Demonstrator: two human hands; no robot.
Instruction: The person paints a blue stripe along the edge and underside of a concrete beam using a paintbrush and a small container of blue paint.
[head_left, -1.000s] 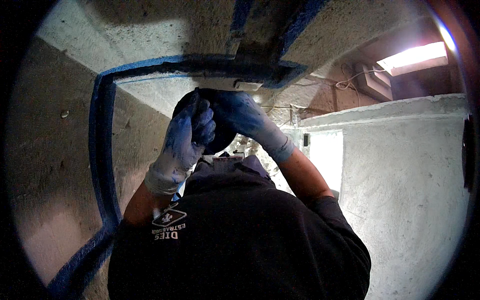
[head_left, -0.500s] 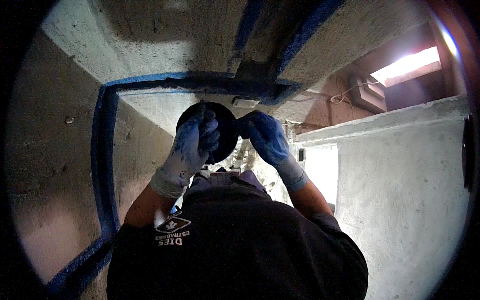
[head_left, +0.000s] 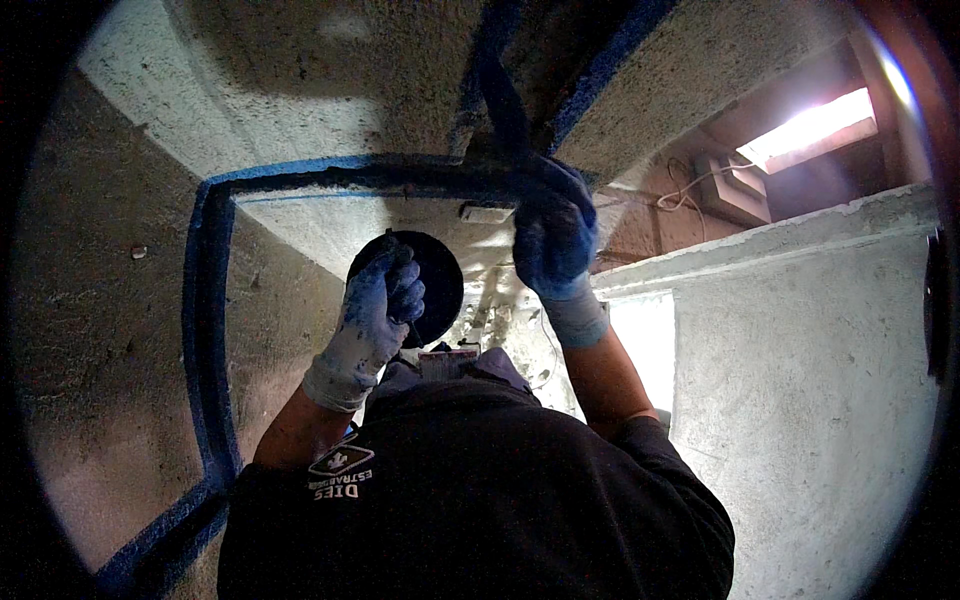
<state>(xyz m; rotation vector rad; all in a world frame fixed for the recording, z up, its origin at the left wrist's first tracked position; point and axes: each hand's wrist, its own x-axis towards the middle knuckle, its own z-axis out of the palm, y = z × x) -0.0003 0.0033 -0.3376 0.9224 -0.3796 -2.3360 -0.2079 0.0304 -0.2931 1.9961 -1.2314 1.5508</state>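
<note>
My left hand (head_left: pixel 380 300), in a pale glove smeared blue, is closed on the rim of a dark round bucket (head_left: pixel 440 285). The bucket's inside is too dark to read. Higher up and to the right, my right hand (head_left: pixel 555 235), its glove heavily stained blue, is closed around a dark blue paintbrush (head_left: pixel 505 105). The brush points up over the grey concrete surface (head_left: pixel 400 120), among dark blue painted bands (head_left: pixel 330 170). Whether its bristles touch the concrete, I cannot tell.
Another blue band (head_left: pixel 208 330) runs down the concrete wall at left. A pale wall (head_left: pixel 800 370) stands to the right, beside a bright opening (head_left: pixel 642 335). Above it are a loose cable (head_left: pixel 680 200), a box-like block (head_left: pixel 735 190) and a bright window (head_left: pixel 815 130).
My right hand has risen from beside the bucket to the blue bands, and the brush now shows above it. My left hand and the bucket have dropped slightly.
</note>
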